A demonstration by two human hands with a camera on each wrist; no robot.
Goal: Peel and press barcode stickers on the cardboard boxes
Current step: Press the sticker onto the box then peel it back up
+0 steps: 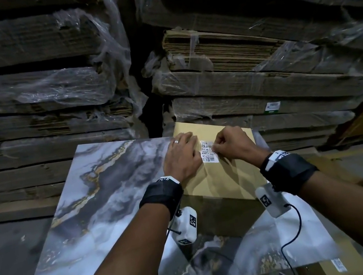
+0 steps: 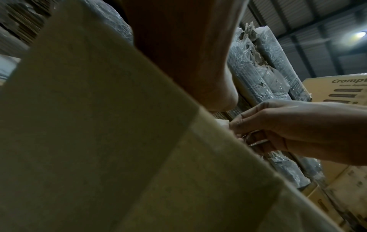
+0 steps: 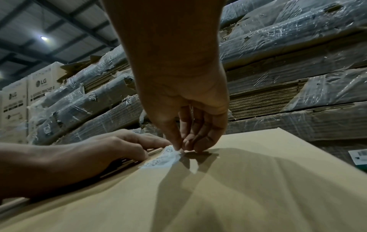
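My left hand point(image 1: 180, 155) lies flat, fingers spread, on the flat brown cardboard box point(image 1: 225, 178) at the marbled counter's point(image 1: 104, 198) far edge; my right hand point(image 1: 231, 144) pinches the white barcode sticker strip point(image 1: 208, 151).

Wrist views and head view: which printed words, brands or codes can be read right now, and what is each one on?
"LG": white cartons stacked at left, right wrist view; smaller print is blurred.
"Cromp", cut off by the frame edge: tan carton, left wrist view.
Barcode sticker strip on the cardboard box: codes too small to read.
Green-edged label on wrapped cardboard: unreadable.
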